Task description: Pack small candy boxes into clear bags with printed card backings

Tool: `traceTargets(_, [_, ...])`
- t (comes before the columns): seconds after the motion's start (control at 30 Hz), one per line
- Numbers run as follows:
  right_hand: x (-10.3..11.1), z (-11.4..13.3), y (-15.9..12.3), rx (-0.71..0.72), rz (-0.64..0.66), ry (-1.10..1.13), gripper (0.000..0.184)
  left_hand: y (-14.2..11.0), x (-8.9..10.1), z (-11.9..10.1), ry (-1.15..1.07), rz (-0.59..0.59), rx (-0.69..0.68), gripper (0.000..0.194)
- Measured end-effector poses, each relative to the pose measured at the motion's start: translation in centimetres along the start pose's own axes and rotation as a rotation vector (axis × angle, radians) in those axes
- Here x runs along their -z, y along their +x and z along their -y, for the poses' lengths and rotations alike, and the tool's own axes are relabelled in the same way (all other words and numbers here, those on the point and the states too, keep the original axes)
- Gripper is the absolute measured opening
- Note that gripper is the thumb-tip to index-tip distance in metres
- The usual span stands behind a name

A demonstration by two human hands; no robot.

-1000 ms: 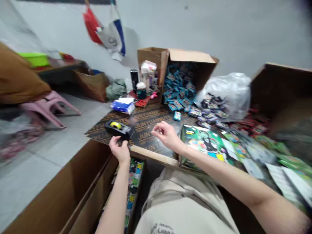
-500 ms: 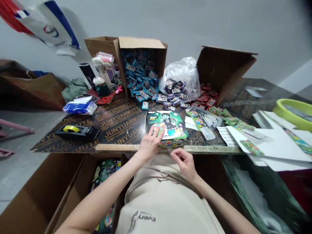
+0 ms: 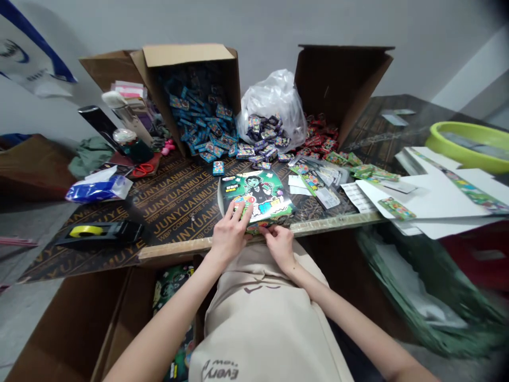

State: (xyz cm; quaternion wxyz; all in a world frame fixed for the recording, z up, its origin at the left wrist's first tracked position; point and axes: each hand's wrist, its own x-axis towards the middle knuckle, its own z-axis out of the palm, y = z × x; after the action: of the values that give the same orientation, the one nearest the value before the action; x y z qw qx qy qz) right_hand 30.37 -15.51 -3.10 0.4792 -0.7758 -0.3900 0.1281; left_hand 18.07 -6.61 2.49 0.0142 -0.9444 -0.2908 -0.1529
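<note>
A green and black printed cardboard box [image 3: 260, 193] lies closed at the table's front edge, a cartoon figure on its lid. My left hand [image 3: 230, 231] rests on the near left part of the lid with its fingers stretched out flat. At the box's front face is my right hand [image 3: 280, 245], thumb and forefinger pinched together against the lower edge. Whatever those fingertips may hold is too small to make out. Behind the box sits a small blue packet [image 3: 218, 168].
A tape dispenser [image 3: 101, 234] stands at the left. Farther back are a carton of blue packets [image 3: 191, 55], a plastic bag [image 3: 274, 95] with purple packets, and red packets [image 3: 318, 135]. White card sheets [image 3: 433, 199] and a yellow-green ring-shaped tub [image 3: 437, 139] lie right.
My right hand has moved up and left from in front of the table edge to the box's front face. My left hand stays on the lid. The view has shifted and turned.
</note>
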Motion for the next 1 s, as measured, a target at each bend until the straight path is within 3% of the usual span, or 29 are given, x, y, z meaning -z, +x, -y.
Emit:
traceTargets(0.13, [0.9,0.1,0.1,0.088,0.001,-0.392,0.041,0.0,0.0,0.0,0.011,0.006,-0.005,0.073])
traceTargets(0.23, [1.4,0.0,0.2,0.152,0.010,-0.564,0.042,0.1,0.0,0.1,0.009,0.008,-0.013,0.073])
traceTargets(0.4, [1.6,-0.9,0.5,0.223,0.017,-0.689,0.045,0.1,0.1,0.1,-0.009,0.004,-0.003,0.073])
traceTargets(0.57, [1.7,-1.5,0.2,0.216,0.026,-0.665,0.043,0.2,0.1,-0.1,-0.019,0.005,0.007,0.072])
traceTargets(0.67, [2.9,-1.3,0.3,0.277,0.019,-0.533,0.036,0.1,0.1,-0.2,-0.039,0.000,0.018,0.073])
traceTargets(0.73, [4.3,-1.2,1.3,0.292,-0.103,-0.354,0.032,0.1,0.3,0.0,-0.069,-0.007,0.026,0.075])
traceTargets(0.83, [6.1,-1.3,4.3,0.083,-0.286,0.056,0.044,-0.1,0.9,0.4,-0.170,-0.042,0.054,0.068])
traceTargets(0.9, [6.7,-1.2,6.8,-0.182,-0.141,0.365,0.052,-0.2,1.3,0.1,-0.202,-0.152,0.163,0.059])
traceTargets(1.0, [6.2,-0.3,9.4,-0.446,0.321,0.708,0.051,-0.1,1.1,-1.3,-0.120,-0.252,0.217,0.059])
